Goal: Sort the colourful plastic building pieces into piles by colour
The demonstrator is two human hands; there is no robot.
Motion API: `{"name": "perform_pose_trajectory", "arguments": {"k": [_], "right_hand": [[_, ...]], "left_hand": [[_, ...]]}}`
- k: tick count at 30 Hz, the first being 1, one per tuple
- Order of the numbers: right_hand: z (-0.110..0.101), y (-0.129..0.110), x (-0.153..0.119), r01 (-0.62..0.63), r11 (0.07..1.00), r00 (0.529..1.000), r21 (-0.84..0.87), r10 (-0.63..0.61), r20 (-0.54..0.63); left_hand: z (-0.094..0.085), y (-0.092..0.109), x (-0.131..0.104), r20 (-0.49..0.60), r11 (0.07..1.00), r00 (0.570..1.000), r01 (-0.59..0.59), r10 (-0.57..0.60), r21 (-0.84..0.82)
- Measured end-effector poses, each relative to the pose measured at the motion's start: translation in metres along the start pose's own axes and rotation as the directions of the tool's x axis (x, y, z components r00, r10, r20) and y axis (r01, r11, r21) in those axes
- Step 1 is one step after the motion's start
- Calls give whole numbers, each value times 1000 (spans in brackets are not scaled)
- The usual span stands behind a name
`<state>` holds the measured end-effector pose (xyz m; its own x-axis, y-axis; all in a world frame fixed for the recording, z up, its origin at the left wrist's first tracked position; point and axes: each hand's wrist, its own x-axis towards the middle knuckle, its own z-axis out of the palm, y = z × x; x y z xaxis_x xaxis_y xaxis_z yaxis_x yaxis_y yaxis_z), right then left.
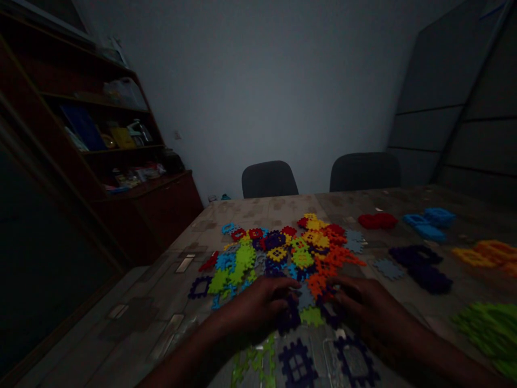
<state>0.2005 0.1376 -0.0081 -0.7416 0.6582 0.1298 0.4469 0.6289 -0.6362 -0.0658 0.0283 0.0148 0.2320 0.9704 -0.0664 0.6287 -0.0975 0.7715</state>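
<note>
My left hand (269, 298) is over the near edge of a heap of plastic interlocking tiles, thumb and index finger apart. Beside its fingertips are a grey tile (306, 296) and a dark purple tile (289, 317). Across from it, my right hand (359, 302) has bent, spread fingers at an orange tile (317, 283) and another dark purple tile (330, 312). Between the hands lies a lime green tile (311, 317). Dim light hides the undersides of the fingers. Nearer me lie a purple window tile (298, 364) and a purple frame tile (356, 362).
To the right are separate groups of red tiles (377, 221), blue tiles (430, 223), purple tiles (420, 264), yellow-orange tiles (490, 254) and green tiles (490, 328). Two chairs (270, 179) stand beyond the patterned table (161, 291). A shelf unit (141, 188) is at left.
</note>
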Motion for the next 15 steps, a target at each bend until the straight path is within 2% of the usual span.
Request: {"name": "perform_pose_trajectory", "arguments": {"k": [3, 8, 11, 15], "right_hand": [[1, 14, -27, -51, 999, 996, 6, 51, -70], [-7, 34, -48, -63, 994, 983, -93, 46, -176], [-12, 32, -49, 32, 994, 989, -101, -46, -140], [-11, 23, -46, 132, 985, 989, -108, -138, -52]], "left_hand": [[3, -1, 0, 1, 999, 1000, -11, 11, 50], [-6, -4, -12, -140, 993, 990, 28, -11, 114], [-2, -7, -26, -213, 985, 977, 60, -24, 162], [19, -10, -38, -206, 977, 979, 42, 2, 211]]}}
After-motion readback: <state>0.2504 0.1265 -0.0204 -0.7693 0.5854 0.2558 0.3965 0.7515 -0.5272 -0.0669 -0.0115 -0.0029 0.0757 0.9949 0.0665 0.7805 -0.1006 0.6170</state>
